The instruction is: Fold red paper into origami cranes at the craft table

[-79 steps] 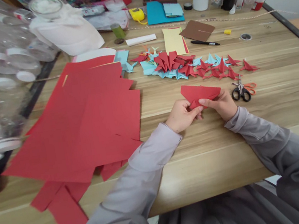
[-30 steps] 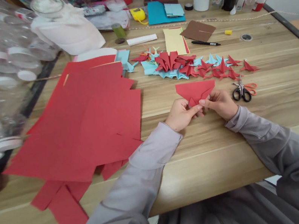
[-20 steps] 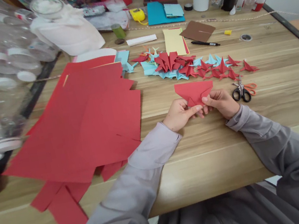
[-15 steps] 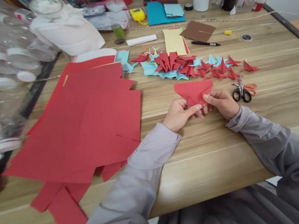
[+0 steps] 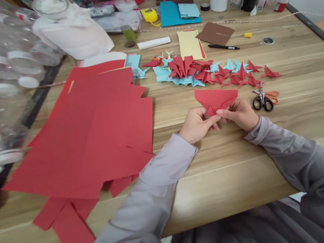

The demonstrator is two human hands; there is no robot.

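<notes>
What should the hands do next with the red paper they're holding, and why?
Maybe the right hand could press its thumb along the red paper's lower folds: the left hand holds the other side, the thumbs are close together, and folded flaps show there.

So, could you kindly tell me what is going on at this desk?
A person is holding a small folded piece of red paper in both hands, the left hand and right hand pinching its near edge. Just beyond it lie red and light blue folded paper figures. Scissors rest to the right, and large red sheets are spread on the left.
</notes>
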